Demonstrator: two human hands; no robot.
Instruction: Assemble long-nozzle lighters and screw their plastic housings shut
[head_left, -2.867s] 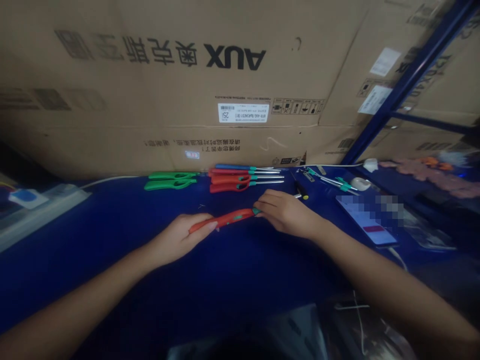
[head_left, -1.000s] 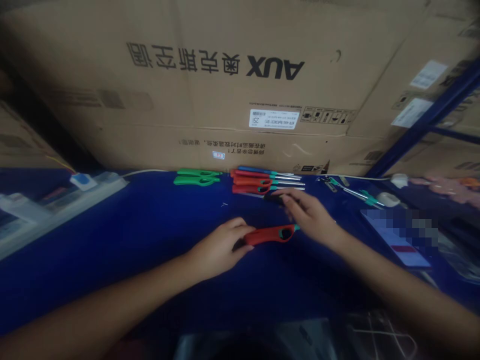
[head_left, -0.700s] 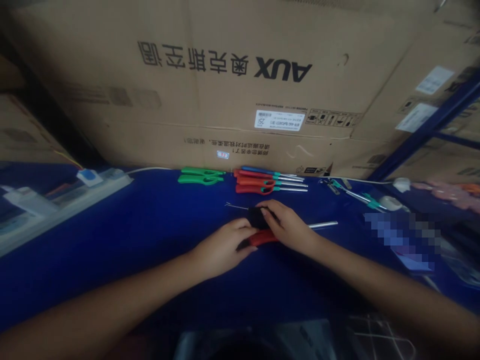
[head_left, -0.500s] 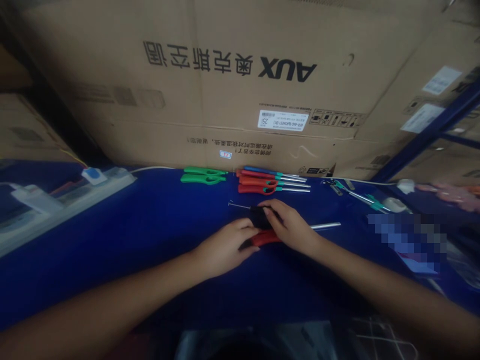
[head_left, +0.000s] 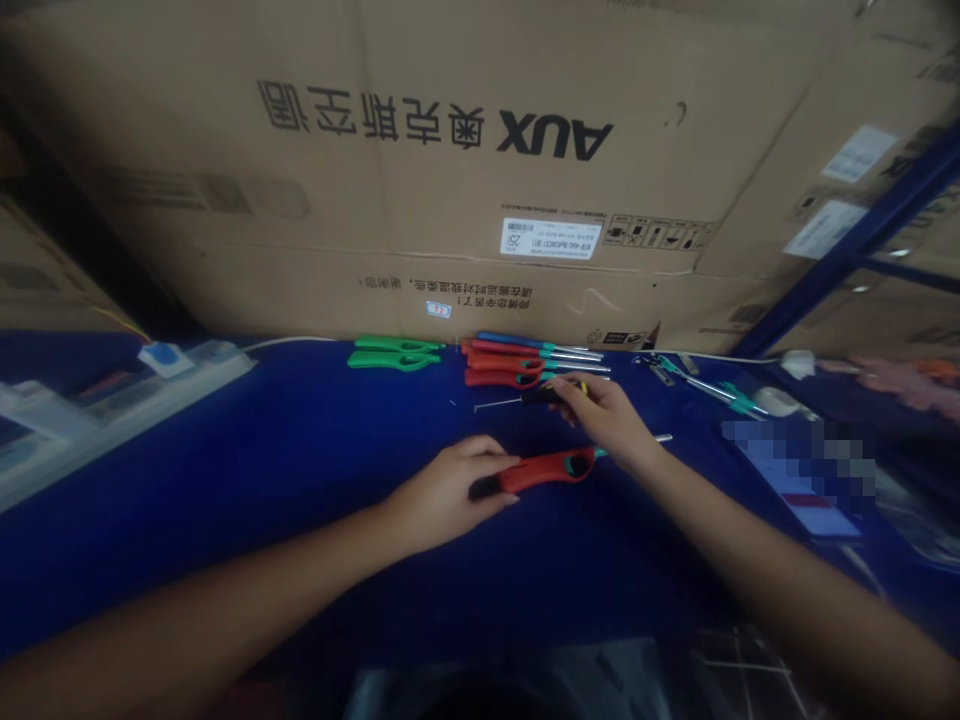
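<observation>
My left hand (head_left: 461,490) is closed on the rear end of a red stick lighter (head_left: 546,470), which lies level with its metal tube pointing right. My right hand (head_left: 596,405) grips a screwdriver (head_left: 536,397) with a black and yellow handle, its thin shaft pointing left, above and behind the lighter. A tiny screw-like piece (head_left: 452,403) shows on the blue surface just left of the screwdriver's tip. Part of the lighter's tube is hidden behind my right wrist.
Behind my hands lie several red lighters (head_left: 501,378), a blue one (head_left: 510,340) and green lighter handles (head_left: 394,358). Loose metal tubes (head_left: 712,387) lie at right, near a phone (head_left: 817,510). A power strip (head_left: 202,375) is at left. A large cardboard box (head_left: 420,220) walls off the back.
My right hand has lifted the screwdriver off the red lighter and moved right and back with it. My left hand still grips the lighter's end. The view has shifted slightly.
</observation>
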